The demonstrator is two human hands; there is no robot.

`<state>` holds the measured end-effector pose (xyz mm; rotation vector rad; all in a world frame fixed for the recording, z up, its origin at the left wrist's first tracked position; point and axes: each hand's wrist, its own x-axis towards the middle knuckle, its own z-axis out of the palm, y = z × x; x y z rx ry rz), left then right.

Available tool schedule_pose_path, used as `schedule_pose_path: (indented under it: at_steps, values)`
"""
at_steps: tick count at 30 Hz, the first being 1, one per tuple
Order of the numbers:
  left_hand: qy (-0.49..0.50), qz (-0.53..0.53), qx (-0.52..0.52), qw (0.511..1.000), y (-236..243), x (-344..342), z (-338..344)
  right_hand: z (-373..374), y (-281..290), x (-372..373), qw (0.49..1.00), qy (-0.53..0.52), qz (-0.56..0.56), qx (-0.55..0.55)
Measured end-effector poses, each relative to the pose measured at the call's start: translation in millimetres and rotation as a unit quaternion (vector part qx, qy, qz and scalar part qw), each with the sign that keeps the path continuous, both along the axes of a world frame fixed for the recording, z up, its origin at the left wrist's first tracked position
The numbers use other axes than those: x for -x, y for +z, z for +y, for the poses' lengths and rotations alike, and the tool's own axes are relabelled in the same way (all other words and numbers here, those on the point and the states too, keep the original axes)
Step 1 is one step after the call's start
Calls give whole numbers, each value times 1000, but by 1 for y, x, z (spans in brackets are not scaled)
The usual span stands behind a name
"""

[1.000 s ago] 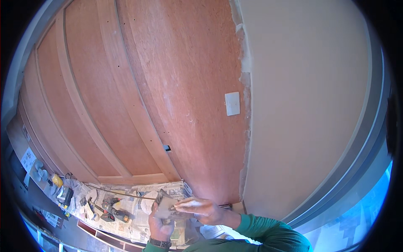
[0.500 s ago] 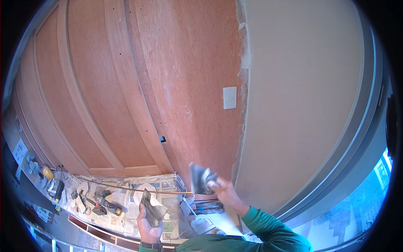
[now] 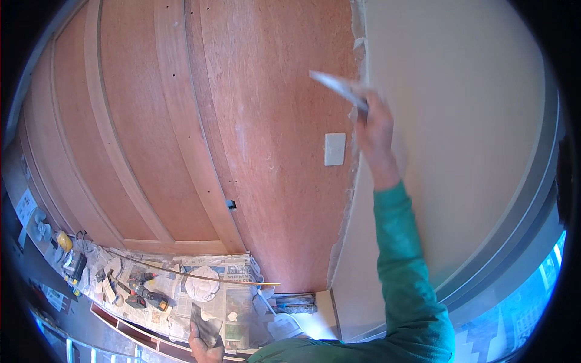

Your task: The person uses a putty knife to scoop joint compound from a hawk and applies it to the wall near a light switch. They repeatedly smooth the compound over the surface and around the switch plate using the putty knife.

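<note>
— The right hand [image 3: 377, 124] is up high, fingers closed on a flat scraper [image 3: 338, 88], tip angled up and left!
— Is it touching the wall?
— Can't tell, it's blurred; it's right by the ragged pale seam [image 3: 359, 27] between the reddish wood panel [image 3: 272, 133] and the beige panel [image 3: 454, 133].
— And the left hand [image 3: 204, 351]?
— Down low, gripping a second flat piece [image 3: 209, 330], grey.
— What's around them?
— A white wall plate [image 3: 334, 149] below the raised scraper. Lower left, a drill [image 3: 151, 297] lies on spread newspaper [image 3: 239, 296], a thin stick [image 3: 236, 281] stretched across.
</note>
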<state>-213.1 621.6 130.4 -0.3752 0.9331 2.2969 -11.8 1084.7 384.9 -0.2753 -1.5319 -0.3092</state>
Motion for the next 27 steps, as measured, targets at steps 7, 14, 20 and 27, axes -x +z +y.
schedule_pose_path:
  at_steps: [7, 14, 20, 27]
  values:
    - [96, -7, -26, 995, -17, -3, -8, 106, 163, 12, 937, -321, -31, -135]
    - [163, 32, 37, 985, -25, -10, -6, 160, 232, 18, 914, -386, -67, -106]
    - [169, 16, 46, 984, -7, -16, -4, 57, 246, 19, 908, -231, -101, 335]
    - [94, -16, -29, 995, -31, -1, -7, 162, 240, 10, 855, -477, -180, 92]
